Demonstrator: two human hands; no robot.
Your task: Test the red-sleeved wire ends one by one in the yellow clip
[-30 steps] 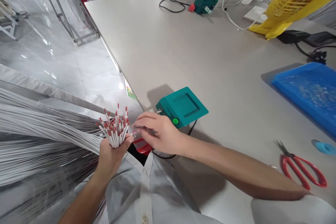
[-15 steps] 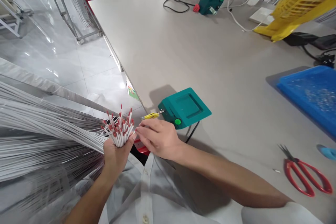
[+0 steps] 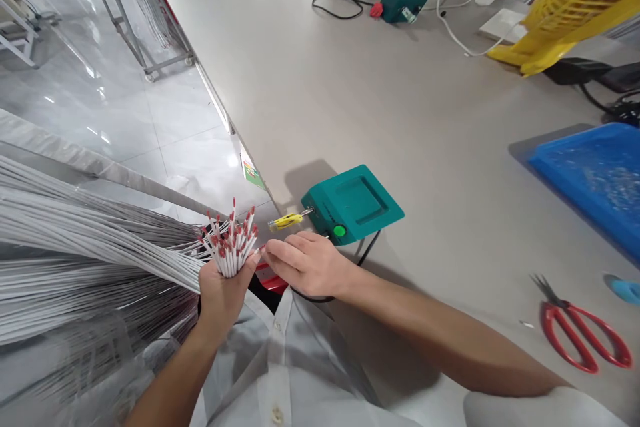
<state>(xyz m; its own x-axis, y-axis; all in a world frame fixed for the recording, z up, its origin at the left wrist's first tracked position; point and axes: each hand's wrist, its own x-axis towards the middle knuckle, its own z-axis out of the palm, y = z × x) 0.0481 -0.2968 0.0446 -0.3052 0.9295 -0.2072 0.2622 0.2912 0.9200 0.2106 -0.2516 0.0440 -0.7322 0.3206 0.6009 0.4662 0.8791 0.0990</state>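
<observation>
A thick bundle of white wires [image 3: 231, 260] with red tips stands upright in my left hand [image 3: 223, 293], its fingers wrapped round it and the thumb on the near right side. Close beside that thumb, my right hand [image 3: 307, 263] is closed in a pinch on a single wire end [image 3: 263, 249]; a little red shows there, and the fingers hide the rest. Just beyond my right hand, at the table edge, lies a green device [image 3: 355, 203] with a green button [image 3: 339, 231] and a yellow tool-like attachment [image 3: 290, 220] sticking out to the left.
Long white wires [image 3: 90, 227] stretch out at left. On the table [image 3: 400, 107] are red-handled scissors [image 3: 575, 327], a blue tray [image 3: 590, 173], a yellow fan [image 3: 575, 13] and a second green device [image 3: 405, 0]. A metal rack [image 3: 135, 47] stands beyond the table's left edge.
My right hand has turned slightly and shifted a little to the right; a bit of red now shows between it and the left thumb. The left hand keeps its hold on the bundle.
</observation>
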